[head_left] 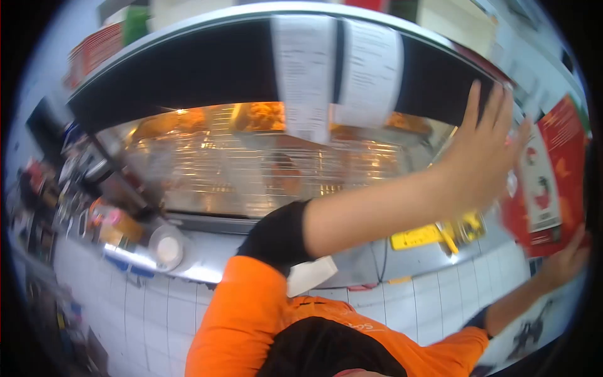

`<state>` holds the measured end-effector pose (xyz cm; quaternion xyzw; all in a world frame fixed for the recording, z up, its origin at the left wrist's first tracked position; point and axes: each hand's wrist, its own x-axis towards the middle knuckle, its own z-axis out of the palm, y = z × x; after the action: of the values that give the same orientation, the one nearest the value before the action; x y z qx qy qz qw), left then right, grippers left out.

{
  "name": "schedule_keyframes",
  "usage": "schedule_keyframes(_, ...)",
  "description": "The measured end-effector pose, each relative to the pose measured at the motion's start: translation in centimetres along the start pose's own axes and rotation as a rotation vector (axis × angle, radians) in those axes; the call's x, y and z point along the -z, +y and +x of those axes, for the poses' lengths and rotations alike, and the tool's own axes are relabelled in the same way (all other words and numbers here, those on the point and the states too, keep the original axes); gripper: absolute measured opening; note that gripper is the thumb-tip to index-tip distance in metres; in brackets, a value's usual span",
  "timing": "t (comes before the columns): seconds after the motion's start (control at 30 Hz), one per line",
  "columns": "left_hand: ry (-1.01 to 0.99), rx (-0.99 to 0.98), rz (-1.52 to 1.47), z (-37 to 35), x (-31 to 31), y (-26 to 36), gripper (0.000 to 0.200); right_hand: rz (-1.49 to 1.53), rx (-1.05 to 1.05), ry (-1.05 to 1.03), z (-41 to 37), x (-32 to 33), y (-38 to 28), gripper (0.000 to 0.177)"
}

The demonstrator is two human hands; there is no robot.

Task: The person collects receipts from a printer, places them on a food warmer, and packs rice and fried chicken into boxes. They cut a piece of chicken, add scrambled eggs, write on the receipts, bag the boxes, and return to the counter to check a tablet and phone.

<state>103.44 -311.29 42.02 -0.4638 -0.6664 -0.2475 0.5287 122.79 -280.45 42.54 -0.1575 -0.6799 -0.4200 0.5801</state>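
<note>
My left arm reaches across to the right, with my left hand [480, 147] raised, fingers stretched and apart, slightly blurred. It is beside a red paper package [568, 169] with a white panel and a red logo. Whether its thumb side touches the package I cannot tell. Lower at the right edge, my right hand [565, 261] grips the package's bottom edge. Two long printed receipts [306, 75] [370, 72] hang from the dark upper edge of a lit glass food warmer [213, 217], left of my left hand.
Fried food [267, 116] and wire racks [220, 151] are inside the warmer. Along the metal counter stand a white round container [168, 248], a bottle with a pink top [119, 226] and a yellow item [414, 237]. A white paper piece [311, 276] lies near my body.
</note>
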Motion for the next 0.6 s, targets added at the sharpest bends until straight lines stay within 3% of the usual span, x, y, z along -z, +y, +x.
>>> schedule_keyframes(0.03,-0.136,-0.091,-0.284,-2.5,0.9,2.6,0.097,0.532,-0.363,-0.008,0.4,4.7,-6.2,0.051)
schedule_keyframes(0.07,-0.255,-0.145,-0.651,-5.4,0.6,5.0,0.103,1.058,-0.727,0.196,0.7,9.3,-12.4,0.059)
schedule_keyframes(0.1,-0.382,-0.197,-0.817,-7.5,1.7,6.2,0.091,0.875,-0.683,0.088,-2.8,10.9,-13.9,0.077)
schedule_keyframes(0.13,-0.366,-0.177,-0.638,-10.5,1.4,8.3,0.082,0.726,-0.597,-0.011,-6.1,12.5,-15.6,0.084)
schedule_keyframes(0.17,-0.346,-0.152,-0.449,-13.1,1.0,9.6,0.073,1.271,-1.059,-0.067,-7.0,14.9,-19.6,0.092)
schedule_keyframes(0.2,-0.478,-0.159,-0.524,-14.2,1.7,9.1,0.066,1.495,-1.068,-0.192,-8.6,16.4,-20.8,0.093)
schedule_keyframes(0.27,-0.773,-0.121,-0.55,-16.2,4.4,6.4,0.057,2.021,-1.311,-0.213,-11.0,17.9,-23.4,0.096)
schedule_keyframes(0.33,-1.006,-0.054,-0.496,-16.0,9.8,2.4,0.051,2.376,-1.279,-0.463,-14.9,17.1,-22.7,0.078)
schedule_keyframes(0.37,-1.099,0.133,-0.467,-14.3,13.0,1.2,0.048,2.342,-1.327,-0.45,-17.1,15.6,-22.0,0.078)
schedule_keyframes(0.43,-0.773,0.458,-0.263,-16.2,17.5,1.0,0.034,2.38,-1.095,-0.857,-21.0,11.0,-21.0,0.051)
schedule_keyframes(0.47,-0.874,0.845,-0.412,-19.0,20.8,-1.1,0.028,2.26,-1.303,-0.928,-21.8,9.1,-21.4,0.039)
schedule_keyframes(0.5,-0.994,0.92,-0.111,-19.6,24.4,-1.4,0.033,2.126,-1.5,-1.002,-22.6,7.0,-21.7,0.031)
schedule_keyframes(0.53,-1.092,0.977,0.205,-20.2,27.8,-1.5,0.04,1.988,-1.526,-1.043,-24.6,4.5,-22.5,0.03)
schedule_keyframes(0.6,-0.488,1.287,-0.099,-28.2,30.2,-4.3,0.027,1.722,-1.479,-1.141,-29.2,-1.5,-24.3,0.029)
